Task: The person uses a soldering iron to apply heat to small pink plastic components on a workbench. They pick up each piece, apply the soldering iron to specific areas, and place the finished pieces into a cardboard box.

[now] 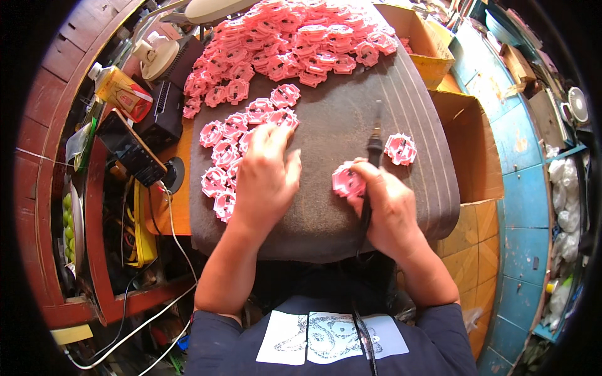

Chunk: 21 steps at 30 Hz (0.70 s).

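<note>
My right hand (pixel 392 207) is closed round a black-handled soldering iron (pixel 375 149), its tip pointing up and away from me. The same hand pinches a pink plastic part (pixel 347 180) between thumb and fingers, slightly blurred. Another pink part (pixel 400 149) lies on the dark mat (pixel 332 225) just right of the iron. My left hand (pixel 266 169) reaches over a loose group of pink parts (pixel 224 152), thumb apart from the fingers. Its fingertips are at a pink part (pixel 283 118), and the palm side is hidden.
A large heap of pink parts (pixel 282 44) covers the far end of the mat. Cardboard boxes (pixel 467 144) stand along the right side. To the left are a phone (pixel 132 147) on a stand, a bottle of orange liquid (pixel 120 93) and a white cable (pixel 179 250).
</note>
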Motion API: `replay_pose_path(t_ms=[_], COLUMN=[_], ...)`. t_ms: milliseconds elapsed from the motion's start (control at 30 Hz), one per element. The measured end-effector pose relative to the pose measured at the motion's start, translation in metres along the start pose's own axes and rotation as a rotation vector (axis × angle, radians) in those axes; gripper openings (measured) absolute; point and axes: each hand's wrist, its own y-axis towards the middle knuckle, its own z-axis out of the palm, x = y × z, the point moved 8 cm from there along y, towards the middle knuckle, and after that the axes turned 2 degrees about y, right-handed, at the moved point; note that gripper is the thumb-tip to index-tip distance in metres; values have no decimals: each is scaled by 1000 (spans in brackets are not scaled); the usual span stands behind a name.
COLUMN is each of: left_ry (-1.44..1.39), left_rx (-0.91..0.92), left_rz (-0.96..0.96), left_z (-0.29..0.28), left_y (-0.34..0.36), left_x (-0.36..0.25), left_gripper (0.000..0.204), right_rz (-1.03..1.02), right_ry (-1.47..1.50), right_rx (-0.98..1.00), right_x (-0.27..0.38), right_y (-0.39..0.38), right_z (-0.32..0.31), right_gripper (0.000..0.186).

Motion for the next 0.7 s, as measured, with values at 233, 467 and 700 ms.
replay_pose_path(t_ms=[233, 467, 700], left_ry=[378, -17, -262], left_rx=[218, 379, 448], left_rz=[-63, 85, 33], left_z=[38, 23, 22], left_y=[27, -38, -71], left_x=[23, -40, -59], left_gripper=[24, 48, 57], right_rz=[16, -103, -181], right_ry=[-175, 184, 54], right_rx=[-231, -209, -238], right_x=[-9, 20, 35], right_y=[-1, -38, -40], right_z=[-32, -1, 11], right_gripper=[63, 55, 55])
